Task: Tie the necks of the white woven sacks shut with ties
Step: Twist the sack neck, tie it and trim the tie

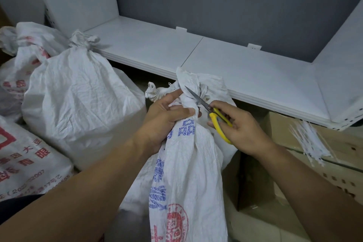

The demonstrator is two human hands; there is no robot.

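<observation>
Far left, I see a tied sack (pixel 78 94) standing with its neck already bunched shut. At centre, the left hand (pixel 165 122) clenches the gathered neck of the sack in hand (pixel 188 153), its forefinger (pixel 174 93) stretched out along the cloth. Just right of it, the yellow-handled scissors (pixel 212 112) point their blades into that neck. The right hand (pixel 241 129) holds them, fingers curled through the handles. Further right, a bundle of white ties (pixel 312 143) lies on a cardboard box (pixel 345 143).

My worry is that the blade tips sit close to the forefinger and the weave. A careless snip could nick either, or sever the tie itself and let the neck spring open.

I cannot make out the tie among the folds, nor whether the blades are parted. The sack's base is cut off below.
</observation>
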